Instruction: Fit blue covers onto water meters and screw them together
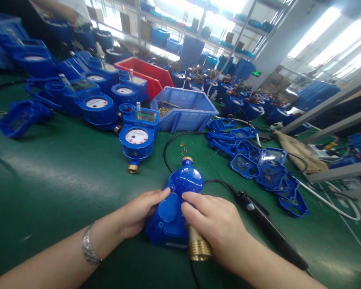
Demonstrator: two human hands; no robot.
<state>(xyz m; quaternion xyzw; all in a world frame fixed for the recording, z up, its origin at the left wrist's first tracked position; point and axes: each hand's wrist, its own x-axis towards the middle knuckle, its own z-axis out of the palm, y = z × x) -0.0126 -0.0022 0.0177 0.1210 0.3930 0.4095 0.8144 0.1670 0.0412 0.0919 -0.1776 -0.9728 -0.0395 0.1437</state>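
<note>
A blue water meter (165, 233) with brass threaded ends stands on the green table in front of me, its round blue lid (187, 180) shut. My left hand (140, 212) is wrapped around its left side, thumb near the lid's hinge. My right hand (221, 222) grips the other side by the brass pipe end (199, 245), with fingertips at the lid's lower edge. To the right lies a black corded electric screwdriver (269, 226). Several small brass screws (183, 149) are scattered just beyond the meter.
Another water meter (136, 141), its dial showing, stands ahead on the left, with more behind it. A blue bin (183, 110) holding small brass parts and a red bin (144, 74) sit further back. Blue plastic frames (270, 174) are piled at the right. A person's arm (60, 12) shows top left.
</note>
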